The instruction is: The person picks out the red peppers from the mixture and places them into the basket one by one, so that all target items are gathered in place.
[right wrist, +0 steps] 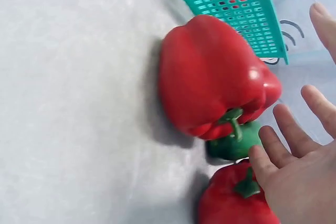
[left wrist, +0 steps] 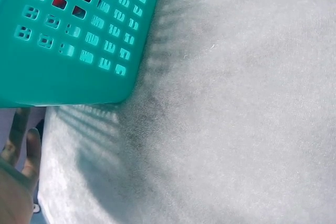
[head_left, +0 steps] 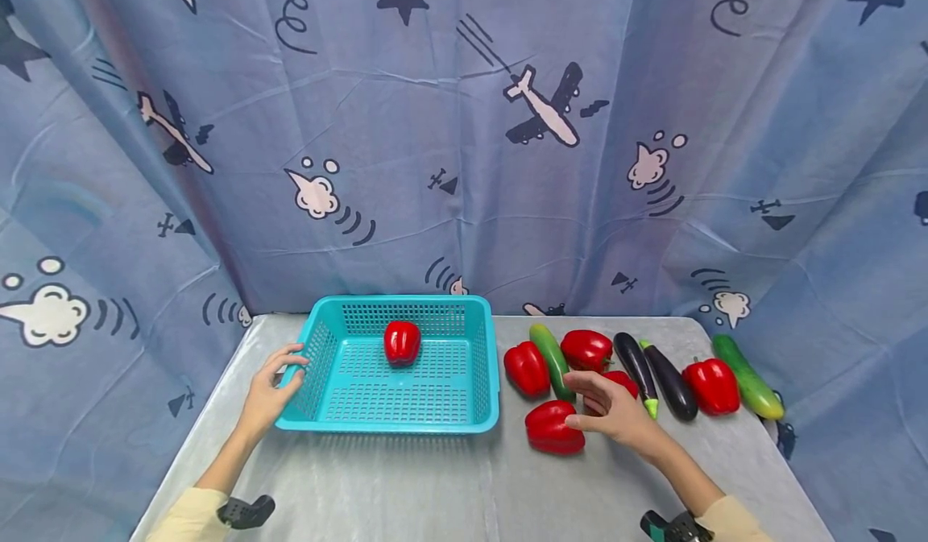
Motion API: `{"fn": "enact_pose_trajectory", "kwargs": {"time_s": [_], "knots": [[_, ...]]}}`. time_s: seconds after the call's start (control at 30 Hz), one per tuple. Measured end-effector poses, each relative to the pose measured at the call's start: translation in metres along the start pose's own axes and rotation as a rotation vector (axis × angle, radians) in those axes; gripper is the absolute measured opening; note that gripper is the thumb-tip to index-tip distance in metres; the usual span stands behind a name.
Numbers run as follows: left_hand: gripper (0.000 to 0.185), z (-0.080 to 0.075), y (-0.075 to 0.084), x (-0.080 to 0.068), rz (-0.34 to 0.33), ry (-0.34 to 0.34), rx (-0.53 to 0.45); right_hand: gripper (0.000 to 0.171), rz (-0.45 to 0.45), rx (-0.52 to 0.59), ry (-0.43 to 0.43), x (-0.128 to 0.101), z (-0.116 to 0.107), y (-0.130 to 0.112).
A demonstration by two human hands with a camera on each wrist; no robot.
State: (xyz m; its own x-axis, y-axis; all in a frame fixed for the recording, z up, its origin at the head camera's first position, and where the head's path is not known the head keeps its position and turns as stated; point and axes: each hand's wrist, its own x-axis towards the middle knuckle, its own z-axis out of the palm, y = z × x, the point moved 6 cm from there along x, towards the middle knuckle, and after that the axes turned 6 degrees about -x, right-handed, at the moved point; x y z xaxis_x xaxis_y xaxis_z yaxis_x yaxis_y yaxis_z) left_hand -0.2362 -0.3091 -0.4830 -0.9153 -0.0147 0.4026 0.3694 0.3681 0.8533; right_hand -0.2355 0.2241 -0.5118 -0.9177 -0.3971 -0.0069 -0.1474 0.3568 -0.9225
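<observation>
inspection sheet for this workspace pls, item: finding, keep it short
Surface: grey-covered table, bare at the front.
Job's things: teal basket holding one red pepper; nearest loose pepper lies beside the right hand.
Clutter: four more red peppers, two cucumbers, two eggplants in a row right of the basket.
Grips: left hand open, fingers at the basket's left rim; right hand open over the loose peppers, holding nothing.
Cables: nothing seen.
Surroundings: blue curtain with airplane print.
</observation>
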Motion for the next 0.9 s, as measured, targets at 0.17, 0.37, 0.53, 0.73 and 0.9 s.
{"fn": "enact_pose_trajectory", "kwargs": {"time_s": [0.17, 0.37, 0.53, 0.73, 0.9], "knots": [[0.019, 0.000, 0.007, 0.000, -0.013, -0.006, 0.001, 0.062, 0.027, 0.017, -0.017, -0.005, 0.004, 0.004], [0.019, 0.000, 0.005, 0.000, -0.012, 0.000, -0.007, 0.061, 0.006, 0.019, -0.017, -0.007, 0.009, 0.005], [0.018, 0.000, 0.006, -0.001, -0.008, 0.004, -0.009, 0.063, 0.016, 0.019, -0.018, -0.008, 0.014, 0.009], [0.017, 0.000, 0.001, -0.001, 0.045, -0.002, 0.000, 0.068, 0.049, -0.012, -0.002, -0.009, 0.020, 0.017], [0.017, 0.000, 0.005, -0.001, 0.019, -0.002, -0.018, 0.070, 0.051, -0.053, 0.014, -0.009, 0.023, 0.022]]}}
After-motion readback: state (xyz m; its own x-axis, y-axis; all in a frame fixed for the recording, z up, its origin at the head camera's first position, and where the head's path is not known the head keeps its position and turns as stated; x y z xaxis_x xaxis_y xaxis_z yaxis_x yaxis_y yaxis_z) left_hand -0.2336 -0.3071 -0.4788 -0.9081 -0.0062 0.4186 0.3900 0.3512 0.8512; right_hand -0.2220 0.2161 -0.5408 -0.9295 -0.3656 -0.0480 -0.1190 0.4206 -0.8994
